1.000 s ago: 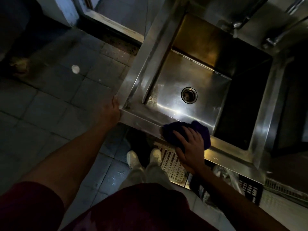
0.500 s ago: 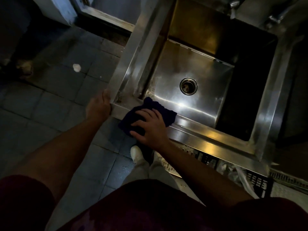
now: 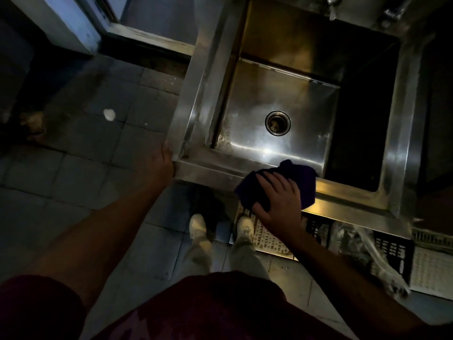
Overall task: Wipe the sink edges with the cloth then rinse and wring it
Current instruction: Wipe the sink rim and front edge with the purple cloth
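A deep stainless steel sink (image 3: pixel 213 173) fills the upper right, with a round drain (image 3: pixel 277 123) in its floor. A dark blue cloth (image 3: pixel 304 182) lies on the sink's near edge, about midway along it. My right hand (image 3: pixel 278 201) presses flat on the cloth, fingers spread over it. My left hand (image 3: pixel 159 163) grips the sink's near left corner. Part of the cloth is hidden under my right hand.
A tap (image 3: pixel 332 6) shows at the top edge behind the basin. Below the sink's front lie a perforated floor drain grate (image 3: pixel 267 238) and dark plastic crates (image 3: pixel 392 249). My feet (image 3: pixel 198 227) stand on the grey tiled floor (image 3: pixel 85 155). A door frame (image 3: pixel 81 28) is at top left.
My right hand slid the cloth left along the near edge to the left corner, then back right to the middle. My left hand stayed on the corner.
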Demonstrator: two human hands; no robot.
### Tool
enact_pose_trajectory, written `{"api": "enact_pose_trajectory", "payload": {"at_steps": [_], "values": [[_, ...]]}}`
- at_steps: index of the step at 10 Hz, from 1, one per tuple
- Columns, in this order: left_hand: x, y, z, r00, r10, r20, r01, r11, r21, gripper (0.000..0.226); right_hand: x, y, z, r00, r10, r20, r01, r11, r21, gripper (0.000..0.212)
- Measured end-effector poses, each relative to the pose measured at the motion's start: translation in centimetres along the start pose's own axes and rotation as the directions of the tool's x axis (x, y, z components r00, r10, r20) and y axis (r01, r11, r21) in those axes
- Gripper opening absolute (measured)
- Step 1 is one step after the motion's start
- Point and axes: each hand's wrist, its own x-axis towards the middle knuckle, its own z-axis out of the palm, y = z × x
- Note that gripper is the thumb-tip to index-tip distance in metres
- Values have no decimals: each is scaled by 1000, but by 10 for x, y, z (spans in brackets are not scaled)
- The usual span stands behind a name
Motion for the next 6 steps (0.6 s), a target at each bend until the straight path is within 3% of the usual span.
{"api": "enact_pose_trajectory", "payload": {"at_steps": [1, 3, 5, 6], "values": [[-4, 0, -1, 998, -30, 56, 33, 998, -47, 53, 24, -42, 14, 999, 44, -16, -44, 999, 6, 65], [3, -10, 6, 999, 45, 7, -45, 997, -64, 50, 79, -122, 33, 996, 87, -10, -86, 995, 55, 58], [8, -11, 1, 993, 38, 110, -46, 997, 69, 41, 106, -131, 28, 998, 58, 29, -60, 995, 78, 45], [7, -13, -1, 991, 82, 107, -81, 997, -11, 39, 89, -105, 24, 999, 25, -29, -24, 998, 52, 41]]}}
